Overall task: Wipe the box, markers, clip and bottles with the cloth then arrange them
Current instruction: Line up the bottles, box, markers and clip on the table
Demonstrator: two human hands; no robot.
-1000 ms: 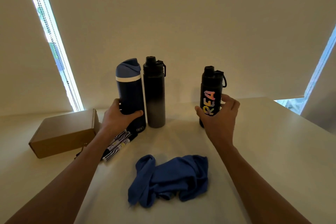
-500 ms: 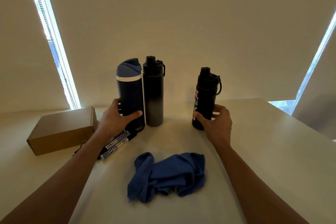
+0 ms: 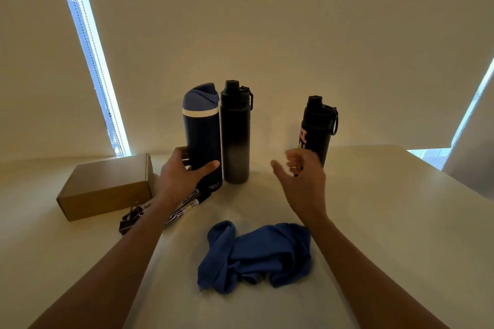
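- The left hand (image 3: pixel 184 176) grips the blue-capped bottle (image 3: pixel 201 136) low on its body, thumb across the front and fingers round the far side; I judge this is to steady it upright or to set it in place.
- The right hand (image 3: pixel 300 179) holds nothing: its fingers are loosely spread and a little blurred, just in front of the lettered black bottle (image 3: pixel 318 131), which stands on its own.
- Both forearms reach forward from the near edge, the left angled inward, the right nearly straight.
- The plain black bottle (image 3: pixel 235 136) stands touching or just beside the blue-capped one, so the two form a pair; the lettered bottle is well apart to the right, probably not yet brought into line.
- The markers (image 3: pixel 187 204) lie under the left wrist, the clip (image 3: pixel 131 218) just beside them, and the cardboard box (image 3: pixel 107 185) is further left.
- The blue cloth (image 3: pixel 256 255) lies crumpled on the table (image 3: pixel 387 222) between the forearms, untouched.
- Whether the wiping is already done cannot be told.
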